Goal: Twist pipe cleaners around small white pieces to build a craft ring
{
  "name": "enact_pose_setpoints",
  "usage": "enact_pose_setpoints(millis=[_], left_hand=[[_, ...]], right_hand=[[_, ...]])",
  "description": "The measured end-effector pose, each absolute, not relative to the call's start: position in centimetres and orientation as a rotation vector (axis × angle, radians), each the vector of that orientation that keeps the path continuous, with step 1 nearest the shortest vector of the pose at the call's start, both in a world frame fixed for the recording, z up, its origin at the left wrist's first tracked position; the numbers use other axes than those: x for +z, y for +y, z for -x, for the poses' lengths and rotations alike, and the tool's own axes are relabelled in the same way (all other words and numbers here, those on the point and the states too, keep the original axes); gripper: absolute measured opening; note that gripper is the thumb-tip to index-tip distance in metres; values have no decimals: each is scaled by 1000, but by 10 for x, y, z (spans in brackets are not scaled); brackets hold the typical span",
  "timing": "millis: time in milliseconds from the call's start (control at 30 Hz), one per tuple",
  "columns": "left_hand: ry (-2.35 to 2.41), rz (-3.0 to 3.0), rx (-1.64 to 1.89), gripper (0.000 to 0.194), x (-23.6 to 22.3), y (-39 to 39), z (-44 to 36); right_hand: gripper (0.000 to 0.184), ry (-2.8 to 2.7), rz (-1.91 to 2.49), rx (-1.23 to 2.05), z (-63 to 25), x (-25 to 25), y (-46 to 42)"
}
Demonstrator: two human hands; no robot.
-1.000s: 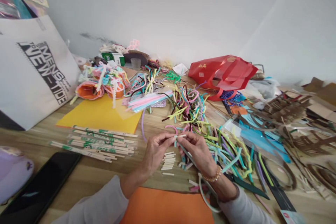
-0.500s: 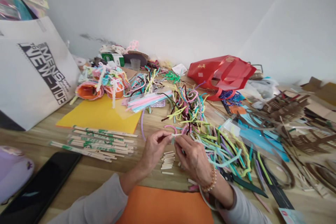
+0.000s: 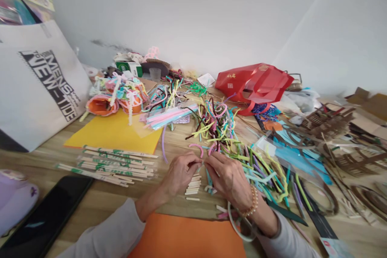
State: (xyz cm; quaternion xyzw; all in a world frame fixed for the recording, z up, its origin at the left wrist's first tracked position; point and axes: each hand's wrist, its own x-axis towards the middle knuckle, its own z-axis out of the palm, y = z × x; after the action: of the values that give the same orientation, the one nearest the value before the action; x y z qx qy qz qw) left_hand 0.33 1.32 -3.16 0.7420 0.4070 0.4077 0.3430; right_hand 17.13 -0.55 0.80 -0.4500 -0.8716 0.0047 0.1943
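Note:
My left hand (image 3: pixel 181 172) is closed in a pinch, thumb against forefinger, on a short pale stick that the fingers almost wholly cover. Fingertip to fingertip with it, my right hand (image 3: pixel 228 179) is closed on a pale grey-green pipe cleaner, whose loose loop (image 3: pixel 232 225) hangs below the beaded wrist. Just under the hands lies a row of short cut sticks (image 3: pixel 193 187). A curved pink pipe cleaner (image 3: pixel 198 148) rests just beyond the fingertips. Nearest my forearms is an orange sheet (image 3: pixel 187 238).
Wrapped chopsticks (image 3: pixel 117 163), a yellow sheet (image 3: pixel 111 133) and a phone (image 3: pixel 45 209) lie left. Tangled pipe cleaners (image 3: pixel 219 119) spread ahead and right. A dark green blade-like tool (image 3: pixel 287 213) lies by my right forearm. A red bag (image 3: pixel 254 82) and a white bag (image 3: pixel 39 84) stand behind.
My right hand has turned over, its back now facing up, and the fingertips have come closer together. The pale stick, visible between them before, is now mostly hidden.

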Motion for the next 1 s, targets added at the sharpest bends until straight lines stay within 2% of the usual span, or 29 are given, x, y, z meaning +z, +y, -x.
enact_pose_setpoints(millis=[333, 767, 867, 1000], left_hand=[[816, -1622, 944, 18, -31, 21, 6], [815, -1535, 844, 23, -36, 22, 6], [799, -1523, 749, 22, -33, 23, 7], [656, -1427, 657, 24, -26, 22, 8]], right_hand=[[14, -2244, 1297, 489, -177, 14, 0], [12, -2257, 1331, 536, -173, 12, -4], [15, -2251, 1322, 712, -177, 16, -2], [19, -2192, 1262, 1115, -184, 24, 3]])
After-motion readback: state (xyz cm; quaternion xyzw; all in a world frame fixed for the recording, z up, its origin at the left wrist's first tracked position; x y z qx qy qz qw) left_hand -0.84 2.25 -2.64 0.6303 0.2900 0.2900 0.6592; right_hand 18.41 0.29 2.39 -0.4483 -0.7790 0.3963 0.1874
